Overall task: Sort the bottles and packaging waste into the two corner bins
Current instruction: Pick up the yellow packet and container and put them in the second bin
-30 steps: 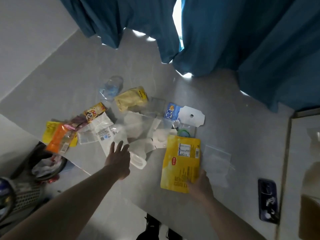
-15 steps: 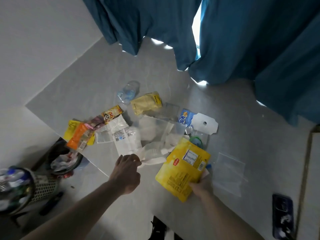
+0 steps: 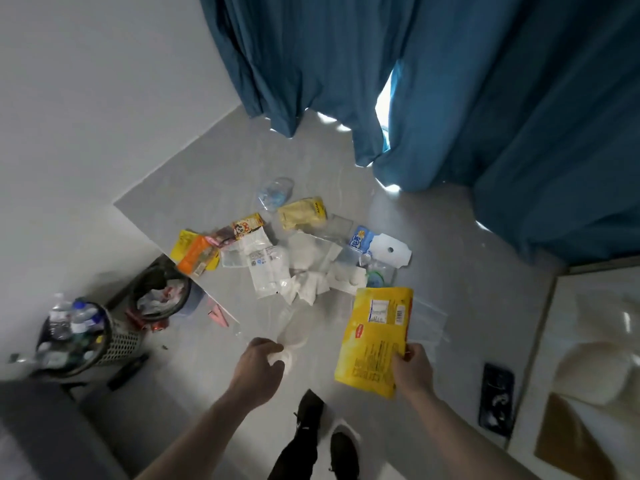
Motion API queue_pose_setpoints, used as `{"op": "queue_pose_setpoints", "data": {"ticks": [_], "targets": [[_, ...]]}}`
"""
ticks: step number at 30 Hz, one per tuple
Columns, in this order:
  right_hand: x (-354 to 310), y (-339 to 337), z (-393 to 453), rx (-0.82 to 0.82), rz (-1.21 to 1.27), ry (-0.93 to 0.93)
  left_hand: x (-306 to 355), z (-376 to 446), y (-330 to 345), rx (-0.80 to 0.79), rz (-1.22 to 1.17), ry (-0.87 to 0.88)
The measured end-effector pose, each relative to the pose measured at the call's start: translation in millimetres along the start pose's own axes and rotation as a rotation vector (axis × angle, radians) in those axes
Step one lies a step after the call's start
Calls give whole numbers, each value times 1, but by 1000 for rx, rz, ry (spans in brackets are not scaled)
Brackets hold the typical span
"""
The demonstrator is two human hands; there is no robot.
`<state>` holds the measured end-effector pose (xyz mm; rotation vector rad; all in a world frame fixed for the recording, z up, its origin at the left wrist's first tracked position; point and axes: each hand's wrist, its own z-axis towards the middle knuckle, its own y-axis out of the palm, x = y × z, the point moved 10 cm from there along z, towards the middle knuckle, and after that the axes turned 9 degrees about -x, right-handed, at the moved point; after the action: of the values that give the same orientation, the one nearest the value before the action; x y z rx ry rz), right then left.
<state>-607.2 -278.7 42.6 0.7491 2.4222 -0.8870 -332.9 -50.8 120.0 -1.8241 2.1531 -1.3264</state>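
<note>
— Hands first: what's each one got?

— My right hand (image 3: 412,370) pinches the big yellow foil pouch (image 3: 375,341) at its four o'clock edge. My left hand (image 3: 258,367) is curled round a crumpled clear plastic wrapper (image 3: 294,337), lifted off the grey tabletop (image 3: 450,271).

— How do they handle?

— Pouch looks light, flat and a bit stiff, probably slick; an edge pinch should do. Wrapper's flimsy, soft (it'll likely spring open), so I'd bunch it tight.

— Where do they go?

— Likely the round black bin with wrappers (image 3: 161,292) at nine o'clock, beside the mesh bin of bottles (image 3: 78,336). The clear plastic bottle (image 3: 275,194) lies at twelve o'clock, beyond the litter.
</note>
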Motion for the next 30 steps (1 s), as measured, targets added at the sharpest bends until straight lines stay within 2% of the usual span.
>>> {"op": "queue_pose_setpoints", "data": {"ticks": [5, 13, 20, 30], "targets": [[-17, -34, -65, 10, -71, -139, -9, -80, -5, 88, -136, -40], [-75, -2, -123, -73, -205, -379, -70, -168, -25, 200, -338, -111], [-118, 67, -161, -164, -322, -461, -127, -212, -60, 321, -469, -150], [-167, 216, -230, -233, -380, -534, -250, -275, -124, 359, -630, -204]]}}
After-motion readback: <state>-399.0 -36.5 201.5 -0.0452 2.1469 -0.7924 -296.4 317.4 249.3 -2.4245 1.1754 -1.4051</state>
